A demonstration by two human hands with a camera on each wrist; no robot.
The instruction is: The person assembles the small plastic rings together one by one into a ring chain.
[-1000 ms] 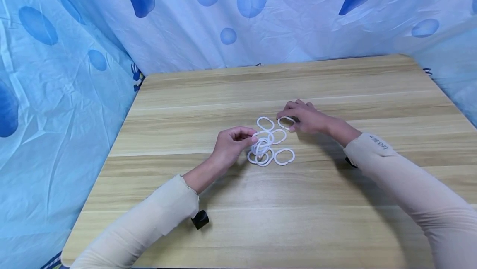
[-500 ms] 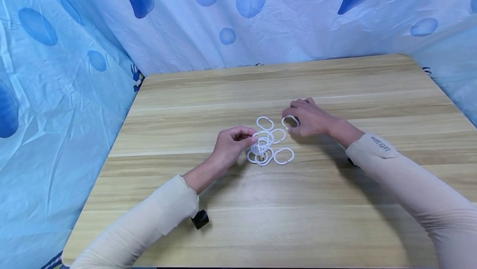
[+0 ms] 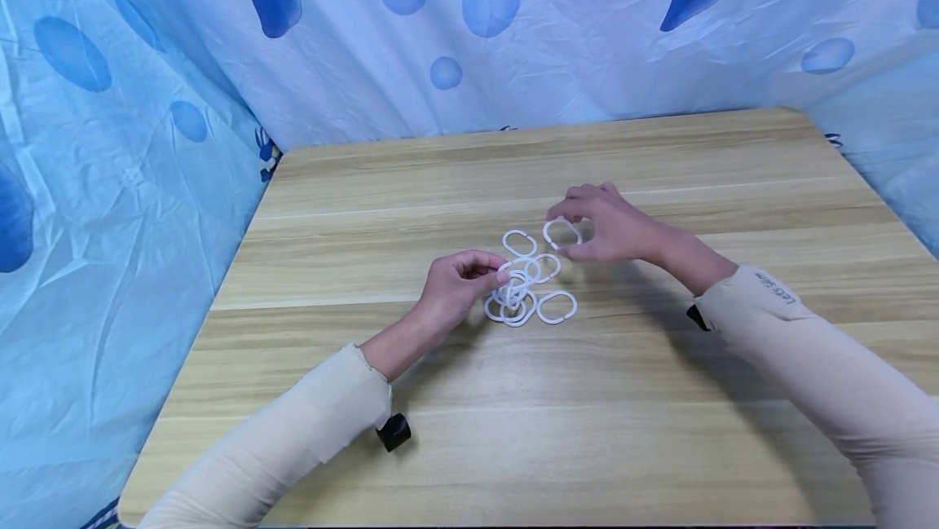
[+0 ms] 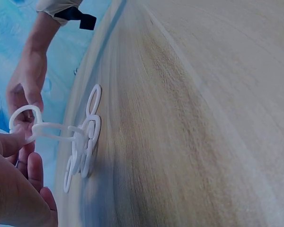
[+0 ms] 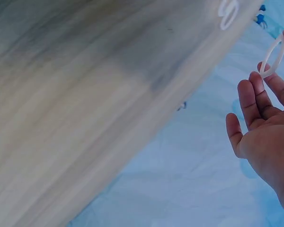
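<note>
Between its thumb and forefinger, my left hand [image 3: 455, 288] pinches a white oval plastic ring [image 4: 26, 108]. That ring is hooked into another ring [image 4: 54, 126], above a tangled cluster of similar rings [image 4: 91, 125]. To the right, my right hand [image 3: 616, 227] holds a single white oval ring [image 3: 545, 232] between thumb and fingertips. In the right wrist view this ring [image 5: 270, 73] stands edge-on, off the table, while the other fingers are spread. A gap shows in the outline of several rings. How the cluster's rings interlink cannot be made out.
Beside the cluster lie a loose-looking ring [image 3: 518, 231] at the back and another ring [image 3: 551, 322] at the front right. The wood-grain table [image 3: 528, 447] extends all round. A blue-and-white patterned curtain [image 3: 352, 81] borders its far and left sides.
My right hand has lifted its ring, shifting first right, then slightly back left and up, and the ring has turned. My left hand stays in place with its ring.
</note>
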